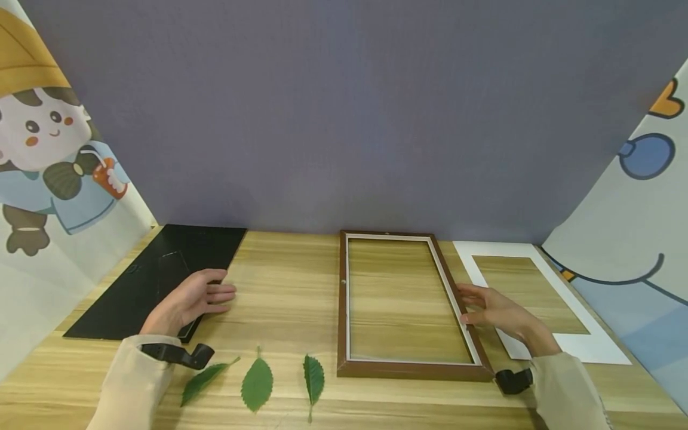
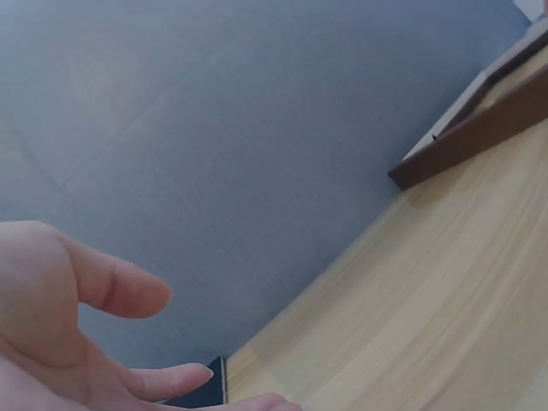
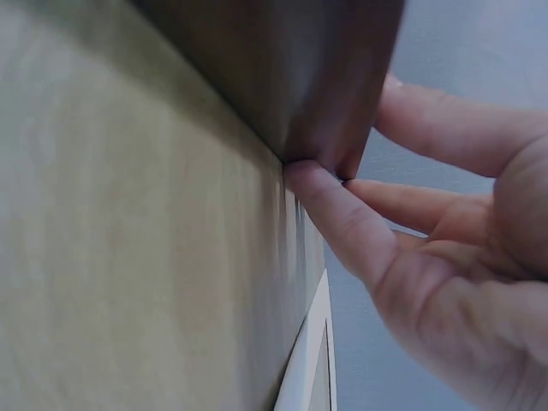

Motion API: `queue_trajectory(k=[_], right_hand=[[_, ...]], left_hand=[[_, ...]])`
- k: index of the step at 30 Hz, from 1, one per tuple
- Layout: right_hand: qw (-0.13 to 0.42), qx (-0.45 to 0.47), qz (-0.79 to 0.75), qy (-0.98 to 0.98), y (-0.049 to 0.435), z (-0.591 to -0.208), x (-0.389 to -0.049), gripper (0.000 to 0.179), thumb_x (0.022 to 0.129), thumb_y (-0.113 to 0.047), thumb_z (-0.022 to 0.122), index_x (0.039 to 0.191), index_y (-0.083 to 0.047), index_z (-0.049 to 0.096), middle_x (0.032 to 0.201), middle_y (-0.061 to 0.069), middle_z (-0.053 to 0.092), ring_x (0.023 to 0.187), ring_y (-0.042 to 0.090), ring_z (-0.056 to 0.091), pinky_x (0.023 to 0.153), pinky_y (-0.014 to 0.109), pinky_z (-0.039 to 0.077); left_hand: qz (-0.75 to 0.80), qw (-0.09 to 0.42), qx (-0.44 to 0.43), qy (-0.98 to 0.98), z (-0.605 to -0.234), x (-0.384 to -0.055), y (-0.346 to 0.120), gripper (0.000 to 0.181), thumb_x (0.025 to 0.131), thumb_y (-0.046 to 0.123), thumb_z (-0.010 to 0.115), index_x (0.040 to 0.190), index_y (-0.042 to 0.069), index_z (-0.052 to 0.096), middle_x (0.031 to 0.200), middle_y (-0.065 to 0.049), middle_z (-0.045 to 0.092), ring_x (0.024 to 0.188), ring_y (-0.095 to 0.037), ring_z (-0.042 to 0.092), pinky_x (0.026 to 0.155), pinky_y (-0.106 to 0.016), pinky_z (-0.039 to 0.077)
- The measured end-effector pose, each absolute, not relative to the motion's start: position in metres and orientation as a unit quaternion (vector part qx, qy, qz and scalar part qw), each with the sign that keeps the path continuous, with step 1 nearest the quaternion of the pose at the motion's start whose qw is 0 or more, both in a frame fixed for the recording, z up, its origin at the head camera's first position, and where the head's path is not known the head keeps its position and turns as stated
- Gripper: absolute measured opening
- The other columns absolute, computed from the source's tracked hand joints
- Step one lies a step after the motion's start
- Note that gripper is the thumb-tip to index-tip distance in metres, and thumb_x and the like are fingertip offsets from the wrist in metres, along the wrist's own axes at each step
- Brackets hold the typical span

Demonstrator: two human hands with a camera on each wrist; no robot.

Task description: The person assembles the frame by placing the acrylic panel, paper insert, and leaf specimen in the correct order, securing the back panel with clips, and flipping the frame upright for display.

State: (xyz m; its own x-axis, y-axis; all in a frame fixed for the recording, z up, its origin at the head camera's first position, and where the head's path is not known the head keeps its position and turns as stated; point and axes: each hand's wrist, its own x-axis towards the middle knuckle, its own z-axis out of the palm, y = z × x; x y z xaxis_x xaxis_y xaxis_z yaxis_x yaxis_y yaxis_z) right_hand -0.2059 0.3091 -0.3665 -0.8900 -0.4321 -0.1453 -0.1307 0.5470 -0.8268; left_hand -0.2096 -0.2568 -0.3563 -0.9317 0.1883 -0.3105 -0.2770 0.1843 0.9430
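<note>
A brown picture frame [image 1: 415, 370] with a pale inner lip lies flat on the table, its middle showing wood grain. My right hand [image 1: 497, 313] is at its right side, thumb over the upper edge. In the right wrist view, the fingertips [image 3: 315, 175] reach the frame's lower edge by the tabletop while the thumb [image 3: 445, 124] bears on its other edge, pinching the side. My left hand [image 1: 190, 298] holds nothing, fingers extended, over the right edge of a black backing board [image 1: 145, 269]. The left wrist view shows its thumb [image 2: 128, 287] spread from the fingers.
Three green leaves lie along the front: a left leaf [image 1: 205, 382], a middle leaf [image 1: 257, 384] and a right leaf [image 1: 314, 379]. A white mat board [image 1: 580, 349] with a rectangular opening lies right of the frame. A grey panel [image 1: 344, 119] stands behind the table.
</note>
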Motion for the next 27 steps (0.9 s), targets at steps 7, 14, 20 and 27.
queue_trajectory(k=[7,14,20,27], right_hand=[[0.166,-0.17,-0.447,0.863,0.307,-0.366,-0.205,0.081,0.086,-0.014,0.069,0.142,0.018,0.019,0.145,0.041,0.022,0.131,0.059,0.025,0.101,0.06,0.038],[0.164,-0.166,-0.449,0.862,0.31,-0.367,-0.205,0.081,0.086,-0.014,0.069,0.143,0.017,0.019,0.146,0.04,0.021,0.131,0.058,0.024,0.101,0.06,0.039],[0.165,-0.166,-0.446,0.864,0.309,-0.366,-0.206,0.082,0.086,-0.015,0.069,0.143,0.016,0.019,0.146,0.04,0.021,0.131,0.059,0.023,0.101,0.062,0.038],[0.166,-0.164,-0.444,0.865,0.31,-0.367,-0.207,0.082,0.087,-0.015,0.068,0.144,0.014,0.018,0.147,0.039,0.02,0.132,0.059,0.023,0.101,0.063,0.036]], left_hand=[[0.712,0.199,-0.041,0.672,-0.364,-0.211,-0.265,0.065,0.103,0.027,0.028,0.149,-0.005,-0.005,0.139,-0.04,0.034,0.104,-0.021,0.061,0.093,-0.044,0.051],[0.748,0.205,-0.051,0.629,-0.364,-0.212,-0.264,0.046,0.102,0.024,0.033,0.139,0.002,0.017,0.134,-0.032,0.041,0.1,-0.02,0.062,0.091,-0.044,0.051],[0.77,0.216,-0.057,0.597,-0.365,-0.214,-0.267,0.038,0.102,0.024,0.034,0.133,0.006,0.023,0.124,-0.022,0.045,0.097,-0.019,0.061,0.089,-0.044,0.051],[0.796,0.218,-0.068,0.561,-0.363,-0.215,-0.268,0.03,0.101,0.021,0.034,0.127,0.007,0.029,0.109,-0.016,0.052,0.095,-0.021,0.061,0.087,-0.043,0.052]])
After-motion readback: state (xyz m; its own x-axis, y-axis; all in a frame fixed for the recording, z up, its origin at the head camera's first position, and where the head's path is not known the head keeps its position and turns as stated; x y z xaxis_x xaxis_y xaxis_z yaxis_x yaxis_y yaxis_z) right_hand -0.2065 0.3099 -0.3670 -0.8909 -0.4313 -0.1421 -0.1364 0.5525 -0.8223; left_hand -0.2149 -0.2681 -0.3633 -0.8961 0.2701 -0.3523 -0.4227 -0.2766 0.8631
